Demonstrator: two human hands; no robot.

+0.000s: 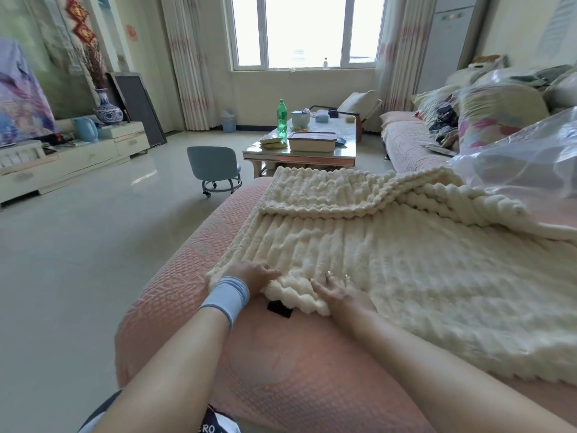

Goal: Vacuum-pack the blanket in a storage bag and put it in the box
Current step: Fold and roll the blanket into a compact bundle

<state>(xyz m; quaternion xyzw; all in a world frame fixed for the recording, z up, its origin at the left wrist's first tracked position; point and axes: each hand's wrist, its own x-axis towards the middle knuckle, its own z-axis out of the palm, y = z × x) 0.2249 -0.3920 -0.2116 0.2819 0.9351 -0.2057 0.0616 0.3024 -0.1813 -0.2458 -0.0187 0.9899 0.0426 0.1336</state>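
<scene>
A cream ribbed fleece blanket (390, 254) lies spread over the pink quilted sofa seat (281, 364), its far edge folded back on itself. My left hand (253, 276), with a grey wristband, grips the blanket's near corner from the left. My right hand (338, 293) presses flat on the near edge beside it, fingers spread. A clear plastic storage bag (527, 157) lies crumpled at the right, beyond the blanket. A small black tag (278, 308) shows under the blanket's corner. No box for the blanket can be told apart.
A glass coffee table (299, 153) stands beyond the sofa with a green bottle (282, 117) and a lidded container (312, 141). A small grey wheeled stool (215, 168) is on the tiled floor. Pillows and bedding (487, 110) pile on the right sofa. A TV cabinet (62, 157) lines the left wall.
</scene>
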